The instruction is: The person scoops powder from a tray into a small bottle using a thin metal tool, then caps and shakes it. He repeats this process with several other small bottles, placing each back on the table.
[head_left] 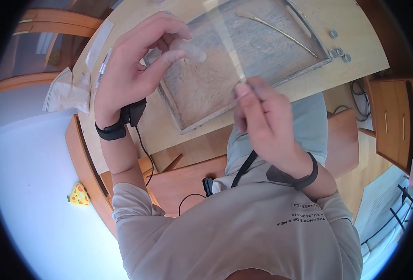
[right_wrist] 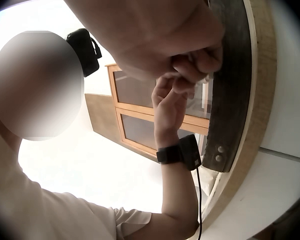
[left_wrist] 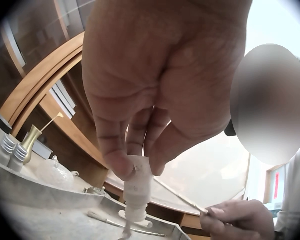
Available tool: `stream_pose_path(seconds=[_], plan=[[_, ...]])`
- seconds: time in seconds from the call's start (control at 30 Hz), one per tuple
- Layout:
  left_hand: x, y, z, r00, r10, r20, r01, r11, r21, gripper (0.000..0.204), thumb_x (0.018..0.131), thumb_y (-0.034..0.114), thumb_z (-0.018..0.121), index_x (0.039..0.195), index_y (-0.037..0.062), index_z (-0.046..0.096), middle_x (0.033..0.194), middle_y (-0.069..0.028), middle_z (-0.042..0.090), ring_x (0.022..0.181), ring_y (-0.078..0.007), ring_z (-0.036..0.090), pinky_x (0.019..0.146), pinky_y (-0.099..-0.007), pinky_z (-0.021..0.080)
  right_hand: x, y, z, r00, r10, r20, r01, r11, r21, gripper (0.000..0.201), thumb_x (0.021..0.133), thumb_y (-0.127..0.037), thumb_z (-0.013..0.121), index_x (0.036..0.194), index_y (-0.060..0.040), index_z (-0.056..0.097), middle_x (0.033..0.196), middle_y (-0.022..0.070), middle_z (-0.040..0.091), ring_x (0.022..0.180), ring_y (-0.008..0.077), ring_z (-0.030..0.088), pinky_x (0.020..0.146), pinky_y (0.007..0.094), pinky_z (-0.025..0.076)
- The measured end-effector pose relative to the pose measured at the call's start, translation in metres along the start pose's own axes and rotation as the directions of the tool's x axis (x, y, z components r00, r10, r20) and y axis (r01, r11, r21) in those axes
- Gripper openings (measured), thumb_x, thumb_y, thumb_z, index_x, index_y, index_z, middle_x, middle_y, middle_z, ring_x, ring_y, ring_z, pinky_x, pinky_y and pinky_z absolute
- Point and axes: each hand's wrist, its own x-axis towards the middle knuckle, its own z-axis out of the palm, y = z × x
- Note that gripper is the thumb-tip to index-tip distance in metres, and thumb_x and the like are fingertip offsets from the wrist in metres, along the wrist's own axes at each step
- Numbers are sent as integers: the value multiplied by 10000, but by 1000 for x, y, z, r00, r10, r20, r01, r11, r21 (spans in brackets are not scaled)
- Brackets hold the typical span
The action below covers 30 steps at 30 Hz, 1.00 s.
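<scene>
My left hand pinches a small translucent plastic bottle between thumb and fingers above the tray. In the left wrist view the bottle is neck down, with a greyish streak below its mouth. My right hand grips one end of a long slim stick, blurred in the head view, over the tray's near edge. The left wrist view shows the same thin pale stick reaching out from the right hand. Brown, grainy material covers much of the tray's bottom.
A brush lies across the tray's far right. Several small round metal pieces sit on the table to the right. A pale bag lies at the left edge. Small capped bottles and a gold vase stand beyond the tray.
</scene>
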Motion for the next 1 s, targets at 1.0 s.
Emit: stream_pose_path(seconds=[1.0], plan=[[2,6,-3,998,58,25,-60,994,88,194,844,-87,656,1024,-38,711,1065,-105,600,932,-186,593,813,-292,487,0,19,-1,976,-82,204,117,979,-168,190,1026,-95,541,896,42,566,522,126,517,439,237,544,463,359,410]])
